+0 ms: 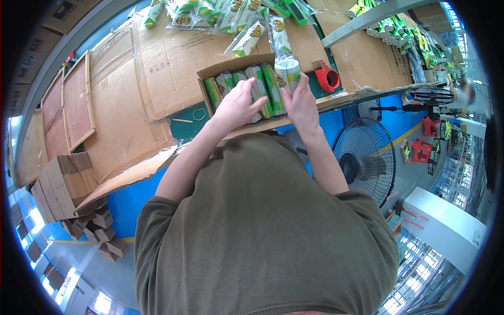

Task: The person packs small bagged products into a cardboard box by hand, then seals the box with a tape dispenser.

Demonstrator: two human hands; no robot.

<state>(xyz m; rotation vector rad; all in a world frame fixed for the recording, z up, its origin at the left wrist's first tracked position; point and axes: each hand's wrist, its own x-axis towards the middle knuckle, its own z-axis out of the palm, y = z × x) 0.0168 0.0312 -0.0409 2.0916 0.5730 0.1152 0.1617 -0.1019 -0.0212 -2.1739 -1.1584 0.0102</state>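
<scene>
An open cardboard box point(207, 73) sits on the workbench in front of me, with several green-and-white wrapped rolls point(266, 84) lying side by side in it. My left hand point(239, 102) rests flat on the rolls in the middle of the box, fingers spread. My right hand point(300, 100) grips one more wrapped roll point(287, 68) at the box's right end, held upright over the others.
More wrapped rolls point(247, 39) lie loose on flattened cardboard point(157, 68) behind the box. A red tape dispenser point(328, 77) is to the right. Folded cartons point(63, 184) are stacked at the left. A floor fan point(365, 157) stands below the bench on the right. A rubber band point(198, 114) lies near the box.
</scene>
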